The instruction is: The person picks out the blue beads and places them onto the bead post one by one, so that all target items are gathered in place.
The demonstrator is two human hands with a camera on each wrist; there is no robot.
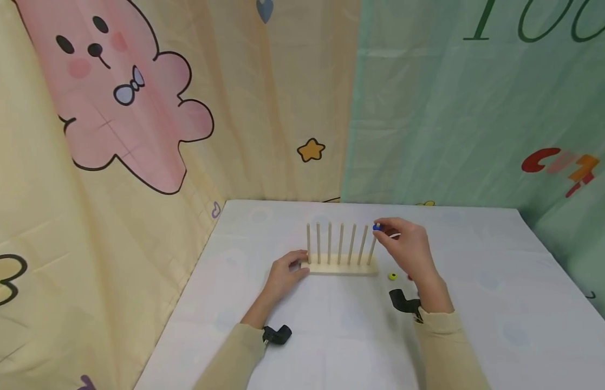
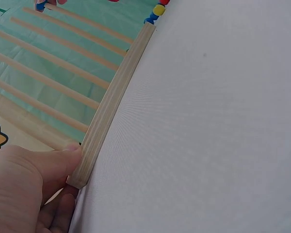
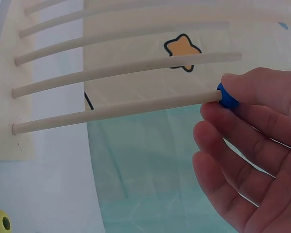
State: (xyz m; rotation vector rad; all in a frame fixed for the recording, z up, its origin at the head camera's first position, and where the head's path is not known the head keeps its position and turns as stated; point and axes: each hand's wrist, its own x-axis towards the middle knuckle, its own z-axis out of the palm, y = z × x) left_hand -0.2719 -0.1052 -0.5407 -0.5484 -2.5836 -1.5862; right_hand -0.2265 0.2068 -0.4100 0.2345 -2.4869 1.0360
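Observation:
A pale wooden rack with several upright pegs stands on the white table. My left hand grips the left end of its base; in the left wrist view the thumb presses against the wood and the other fingers are partly hidden behind it. Above the right end, my right hand pinches a blue bead between thumb and forefinger. That bead sits at the tip of the rightmost peg, the peg's end touching or just inside it. No beads show on the other pegs.
On the table right of the rack lie a yellow bead and a red bead, the latter partly hidden by my right hand. The left wrist view also shows a blue bead there. Printed curtains hang behind the table.

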